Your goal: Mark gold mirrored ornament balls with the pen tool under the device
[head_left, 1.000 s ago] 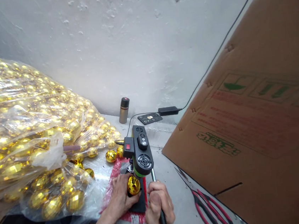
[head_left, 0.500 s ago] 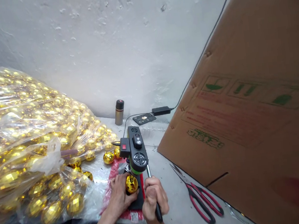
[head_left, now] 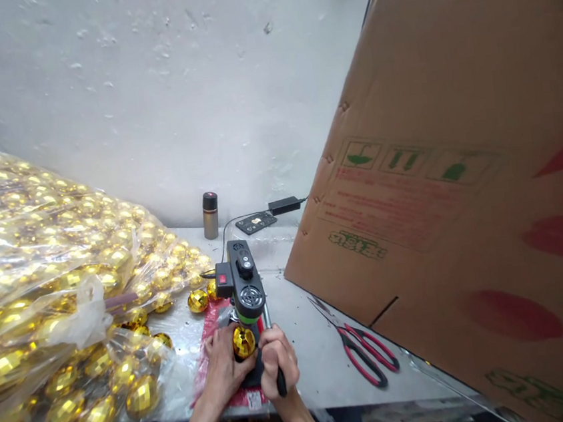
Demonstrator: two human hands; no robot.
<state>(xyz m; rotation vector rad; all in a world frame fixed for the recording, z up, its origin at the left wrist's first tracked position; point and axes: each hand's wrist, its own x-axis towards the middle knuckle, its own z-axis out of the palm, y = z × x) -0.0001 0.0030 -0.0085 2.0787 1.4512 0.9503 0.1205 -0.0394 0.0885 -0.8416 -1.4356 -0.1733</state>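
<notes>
A gold faceted ball (head_left: 243,341) is gripped between the thumb and fingers of my left hand (head_left: 226,362), under the front end of a small black machine (head_left: 246,278). My right hand (head_left: 278,361) is wrapped round the black-ended metal lever (head_left: 281,381) at the machine's right side. The machine stands on a black base over a red plastic sheet (head_left: 204,365). Loose gold balls (head_left: 198,301) lie at its left. Part of the held ball is covered by my fingers.
A clear bag full of gold balls (head_left: 88,238) fills the left. Red-handled scissors (head_left: 364,353) lie at the right, beside a large cardboard box (head_left: 414,224). Behind are a bottle (head_left: 210,215), a phone (head_left: 256,222) and a black adapter (head_left: 285,204) by the wall.
The view has shifted, so most things appear a little further left. The lever's black end sits higher beside my right hand. My left hand still holds the ball below the machine.
</notes>
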